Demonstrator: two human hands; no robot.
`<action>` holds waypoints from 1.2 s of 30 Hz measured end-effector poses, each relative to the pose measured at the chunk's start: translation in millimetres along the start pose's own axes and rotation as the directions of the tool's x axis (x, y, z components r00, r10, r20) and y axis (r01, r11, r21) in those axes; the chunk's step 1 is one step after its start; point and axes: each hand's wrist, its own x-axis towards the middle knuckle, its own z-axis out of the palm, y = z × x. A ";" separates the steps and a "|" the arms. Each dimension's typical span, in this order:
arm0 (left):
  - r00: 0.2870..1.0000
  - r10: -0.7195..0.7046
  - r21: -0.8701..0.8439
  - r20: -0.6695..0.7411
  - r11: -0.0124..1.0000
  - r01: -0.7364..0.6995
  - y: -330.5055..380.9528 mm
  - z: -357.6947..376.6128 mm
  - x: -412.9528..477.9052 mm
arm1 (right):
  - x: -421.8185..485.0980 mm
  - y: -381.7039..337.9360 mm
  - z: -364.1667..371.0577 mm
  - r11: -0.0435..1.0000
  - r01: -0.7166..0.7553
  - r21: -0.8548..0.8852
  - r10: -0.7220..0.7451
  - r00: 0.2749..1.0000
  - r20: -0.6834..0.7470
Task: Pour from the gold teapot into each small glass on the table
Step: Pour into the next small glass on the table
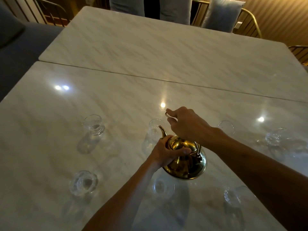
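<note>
The right hand (183,124) curls round the raised handle (167,114) of the gold teapot (188,165); the left hand (166,152) clasps its lid and shoulder just below. Polished metal, likely slick and weighty if full, so two hands suit. Its spout (162,130) leans toward the small glass (155,127) just beyond the left hand. Other glasses (94,125), fragile and easily knocked, ring both hands on the tabletop (116,90).

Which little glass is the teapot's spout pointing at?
The middle glass of the far row: it alone sits right at the spout of the gold teapot.
</note>
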 end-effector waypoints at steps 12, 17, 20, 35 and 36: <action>1.000 0.004 -0.015 0.014 1.000 -0.004 7.0 3.1 -3.1 | 0.4 -1.5 -6.4 0.999 -0.037 0.013 0.037 0.998 0.049; 1.000 -0.005 -0.007 0.007 1.000 0.005 7.6 2.7 -2.5 | -0.3 -4.0 -9.6 0.999 -0.033 -0.003 0.033 0.997 0.063; 1.000 -0.005 -0.007 0.001 1.000 0.005 8.8 2.0 -2.1 | 0.2 -6.6 -9.9 0.994 -0.016 -0.112 0.024 0.998 0.066; 1.000 0.001 -0.014 0.015 1.000 -0.001 13.3 1.3 -0.4 | -2.8 -8.3 -16.4 0.998 0.027 -0.048 -0.023 0.996 0.087; 1.000 0.000 -0.011 0.017 1.000 0.000 13.5 1.1 -0.3 | -2.7 -7.9 -16.8 0.999 0.028 -0.044 -0.024 0.996 0.084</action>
